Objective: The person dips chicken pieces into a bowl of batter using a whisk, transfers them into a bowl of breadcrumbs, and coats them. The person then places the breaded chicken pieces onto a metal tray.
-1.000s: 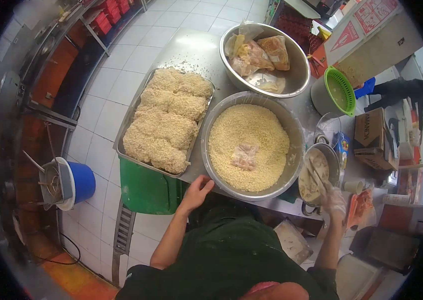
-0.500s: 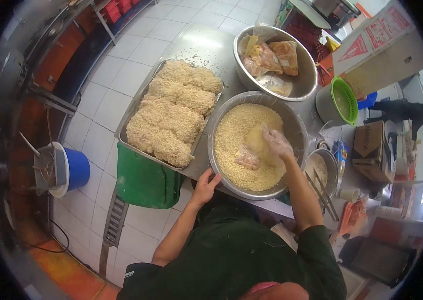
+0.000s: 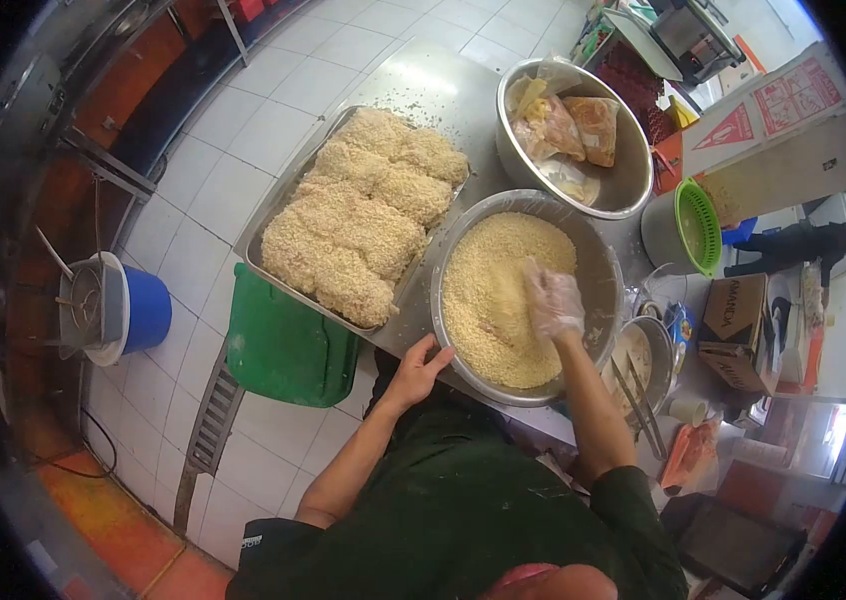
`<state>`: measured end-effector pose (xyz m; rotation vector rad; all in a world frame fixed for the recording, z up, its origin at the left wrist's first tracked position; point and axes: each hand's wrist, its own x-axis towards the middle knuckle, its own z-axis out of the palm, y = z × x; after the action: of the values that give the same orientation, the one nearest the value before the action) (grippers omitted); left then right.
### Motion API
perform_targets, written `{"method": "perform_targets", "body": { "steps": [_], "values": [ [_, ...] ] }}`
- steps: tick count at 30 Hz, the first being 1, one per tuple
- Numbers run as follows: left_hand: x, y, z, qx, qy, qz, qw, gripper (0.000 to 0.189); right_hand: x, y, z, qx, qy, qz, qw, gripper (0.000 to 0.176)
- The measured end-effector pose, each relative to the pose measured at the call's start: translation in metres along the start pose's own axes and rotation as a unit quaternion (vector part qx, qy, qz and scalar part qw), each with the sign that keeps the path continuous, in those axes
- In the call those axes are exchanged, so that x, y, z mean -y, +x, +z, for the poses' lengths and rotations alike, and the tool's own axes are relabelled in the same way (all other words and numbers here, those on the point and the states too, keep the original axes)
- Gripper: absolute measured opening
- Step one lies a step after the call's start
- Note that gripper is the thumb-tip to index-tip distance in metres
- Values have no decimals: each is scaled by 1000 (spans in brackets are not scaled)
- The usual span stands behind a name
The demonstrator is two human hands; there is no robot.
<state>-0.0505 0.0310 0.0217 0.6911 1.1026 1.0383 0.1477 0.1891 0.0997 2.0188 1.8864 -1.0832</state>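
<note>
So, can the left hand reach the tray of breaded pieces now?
Probably yes. The left hand rests bare on the near rim of the crumb bowl, and the tray sits right beside that bowl with nothing standing between them.

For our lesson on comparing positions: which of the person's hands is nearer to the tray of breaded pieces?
Left. The left hand holds the crumb bowl at its near rim, just beside the tray; the gloved right hand presses into the crumbs, farther right.
</note>
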Motion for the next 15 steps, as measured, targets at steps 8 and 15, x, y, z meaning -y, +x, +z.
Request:
{"method": "perform_targets", "body": {
  "steps": [8, 15],
  "values": [
    [-2, 0, 3, 2, -36, 13, 999, 27, 35, -29, 44, 17, -363, -239, 901, 63],
    [-7, -3, 6, -17, -27, 28, 999, 26, 12, 18, 73, -177, -234, -122, 948, 68]
  ]
}}
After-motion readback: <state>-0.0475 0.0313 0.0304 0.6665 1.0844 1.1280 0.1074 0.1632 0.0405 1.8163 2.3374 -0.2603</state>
